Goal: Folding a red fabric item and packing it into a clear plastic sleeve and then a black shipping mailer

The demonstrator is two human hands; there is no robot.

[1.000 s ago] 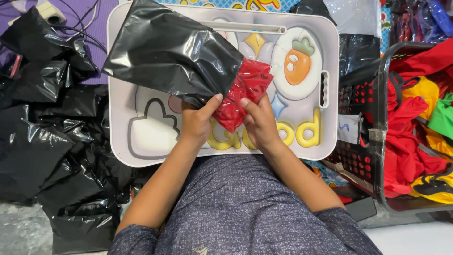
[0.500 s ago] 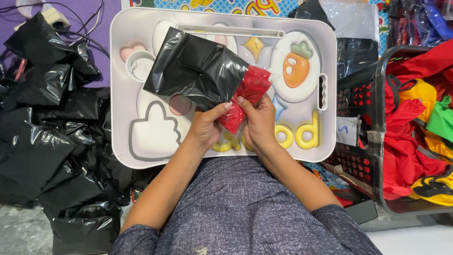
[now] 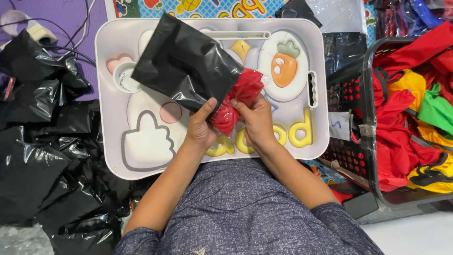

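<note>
Overhead, I see my left hand (image 3: 202,130) and right hand (image 3: 257,123) both closed on a red bundle (image 3: 236,101) that sits half inside a black bag (image 3: 186,63), held above a white tray (image 3: 108,71). More black bags (image 3: 42,156) lie left; a basket (image 3: 377,189) of coloured cloth stands right.

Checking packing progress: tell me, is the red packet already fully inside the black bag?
No: much of the red packet still sticks out of the black bag, pinched between the left hand and right hand.

Red packet's (image 3: 238,99) upper end inside black bag (image 3: 186,63) — basket (image 3: 373,141) cut off at right edge
</note>
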